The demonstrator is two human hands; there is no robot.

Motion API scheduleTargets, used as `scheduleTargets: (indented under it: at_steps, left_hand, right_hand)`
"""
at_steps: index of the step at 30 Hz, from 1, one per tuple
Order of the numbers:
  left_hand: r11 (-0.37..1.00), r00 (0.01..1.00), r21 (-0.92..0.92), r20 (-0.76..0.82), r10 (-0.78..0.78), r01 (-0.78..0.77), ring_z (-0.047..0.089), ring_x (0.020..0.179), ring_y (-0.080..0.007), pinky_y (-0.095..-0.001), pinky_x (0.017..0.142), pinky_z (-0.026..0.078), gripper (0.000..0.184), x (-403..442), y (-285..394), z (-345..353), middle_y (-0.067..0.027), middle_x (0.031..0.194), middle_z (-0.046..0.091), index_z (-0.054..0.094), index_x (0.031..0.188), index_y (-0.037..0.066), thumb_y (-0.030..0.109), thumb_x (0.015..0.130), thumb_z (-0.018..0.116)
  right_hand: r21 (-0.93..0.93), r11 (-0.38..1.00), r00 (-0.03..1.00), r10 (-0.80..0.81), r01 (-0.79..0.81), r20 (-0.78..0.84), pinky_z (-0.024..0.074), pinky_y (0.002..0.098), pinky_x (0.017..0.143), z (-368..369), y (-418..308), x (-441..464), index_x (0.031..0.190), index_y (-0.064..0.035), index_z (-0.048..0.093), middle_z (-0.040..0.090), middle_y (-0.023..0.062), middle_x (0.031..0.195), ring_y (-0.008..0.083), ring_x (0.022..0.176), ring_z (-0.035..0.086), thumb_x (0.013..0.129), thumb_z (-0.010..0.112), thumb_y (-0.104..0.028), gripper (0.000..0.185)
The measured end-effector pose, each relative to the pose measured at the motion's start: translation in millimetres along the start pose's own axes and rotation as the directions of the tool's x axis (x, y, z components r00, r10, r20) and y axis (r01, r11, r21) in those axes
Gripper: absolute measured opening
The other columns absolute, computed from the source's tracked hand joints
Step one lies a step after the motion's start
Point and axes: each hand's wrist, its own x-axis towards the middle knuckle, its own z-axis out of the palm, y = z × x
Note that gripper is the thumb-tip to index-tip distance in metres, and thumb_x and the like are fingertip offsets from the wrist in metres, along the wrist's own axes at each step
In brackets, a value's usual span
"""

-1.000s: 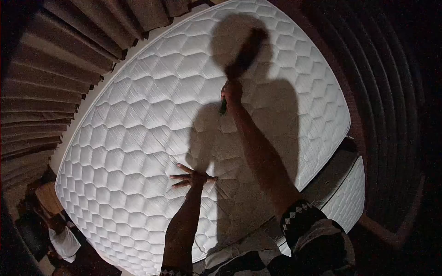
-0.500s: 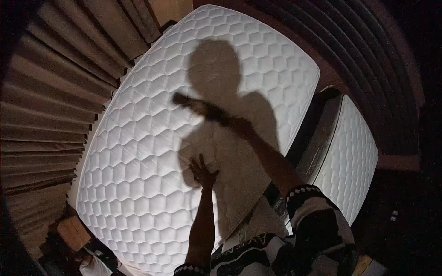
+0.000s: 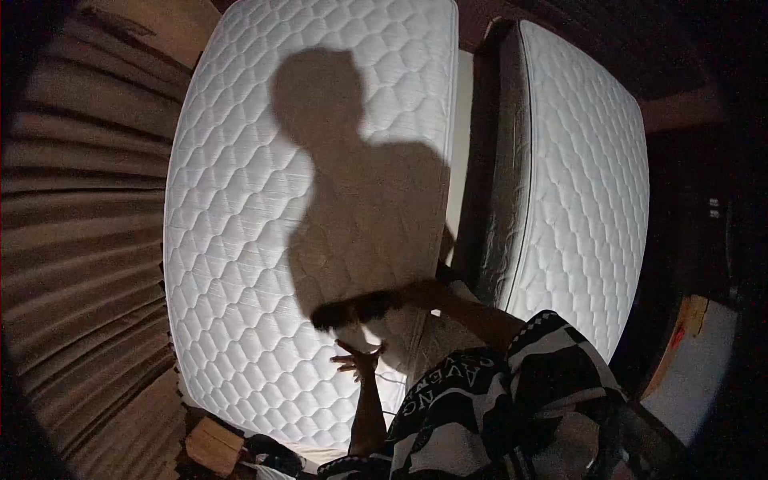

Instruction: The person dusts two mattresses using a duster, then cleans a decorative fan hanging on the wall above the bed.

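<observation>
A long dark brush (image 3: pixel 352 309), apparently bristled, is gripped in my right hand (image 3: pixel 410 295). It points left over the lower part of a white quilted mattress (image 3: pixel 232 232); whether it touches the surface I cannot tell. Below the brush, my left hand (image 3: pixel 358 360) has its fingers spread and holds nothing. My shadow darkens the middle of the mattress, and the fingers of my right hand are hard to make out in the dim light.
To the right stands a second white quilted mattress (image 3: pixel 584 176) with a dark side, across a narrow gap. Pleated brown curtains (image 3: pixel 88 240) hang along the left. A wooden block-like piece (image 3: pixel 213 445) lies at the lower left, and a pale board (image 3: pixel 694 368) is at the lower right.
My right hand has drawn the brush down across the mattress toward my body. My left hand stays spread, now just below the brush. The view has turned, so the mattresses appear more upright.
</observation>
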Motion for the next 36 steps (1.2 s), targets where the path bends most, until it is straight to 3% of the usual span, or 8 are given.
scheduleTargets:
  at_steps: [5, 13, 15, 20, 36]
  left_hand:
    - [0.998, 0.996, -0.047, 0.073, 0.043, -0.04, -0.011, 0.123, -0.0485, -0.0679, 0.092, 0.008, 0.139, 11, -9, 10, -0.0263, 0.133, -0.023, -0.022, 0.132, 0.022, 0.056, 0.041, 0.077]
    - [0.998, 0.992, -0.002, 0.108, 0.061, -0.062, -0.008, 0.124, -0.0457, -0.0674, 0.092, 0.009, 0.136, 17, -23, 14, -0.0219, 0.135, -0.02, -0.022, 0.132, 0.022, 0.058, 0.044, 0.075]
    - [0.998, 0.992, 0.019, 0.108, 0.065, -0.068, -0.008, 0.125, -0.045, -0.0673, 0.092, 0.009, 0.135, 19, -24, 15, -0.0208, 0.136, -0.02, -0.022, 0.132, 0.022, 0.059, 0.045, 0.074]
    - [0.995, 0.993, 0.065, 0.1, 0.065, -0.072, -0.006, 0.125, -0.0433, -0.0669, 0.092, 0.01, 0.133, 24, -22, 17, -0.018, 0.137, -0.018, -0.022, 0.132, 0.023, 0.06, 0.046, 0.073]
    - [0.986, 0.999, 0.161, -0.034, 0.038, -0.032, -0.002, 0.128, -0.0378, -0.0658, 0.093, 0.011, 0.127, 51, -8, 32, -0.0091, 0.141, -0.014, -0.021, 0.133, 0.023, 0.064, 0.052, 0.068]
  right_hand:
    - [0.1, 0.97, 0.973, 0.228, -0.222, -0.045, 0.0378, 0.0344, 0.084, -1, 10, -33, 0.116, -0.0035, 0.043, 0.048, 0.0111, 0.114, 0.0256, 0.099, 0.048, 0.087, 0.041, -0.016, 0.032]
    - [0.187, 0.923, 0.931, 0.355, -0.337, -0.079, 0.0392, 0.0357, 0.079, -1, 9, -81, 0.111, -0.0034, 0.045, 0.049, 0.0118, 0.108, 0.0266, 0.093, 0.05, 0.086, 0.041, -0.016, 0.028]
    - [0.235, 0.884, 0.89, 0.439, -0.404, -0.12, 0.0396, 0.0361, 0.078, 5, 17, -98, 0.109, -0.0033, 0.046, 0.05, 0.0119, 0.106, 0.0269, 0.091, 0.05, 0.086, 0.041, -0.016, 0.027]
    - [0.455, 0.691, 0.672, 0.702, -0.562, -0.236, 0.0404, 0.0369, 0.075, 9, 48, -136, 0.106, -0.0033, 0.047, 0.051, 0.0123, 0.102, 0.0276, 0.087, 0.051, 0.085, 0.042, -0.017, 0.025]
    - [0.45, 0.844, 0.937, 0.345, -0.29, -0.044, 0.0432, 0.0395, 0.066, 69, -39, -169, 0.095, -0.003, 0.05, 0.055, 0.0137, 0.089, 0.0297, 0.075, 0.054, 0.084, 0.043, -0.017, 0.02]
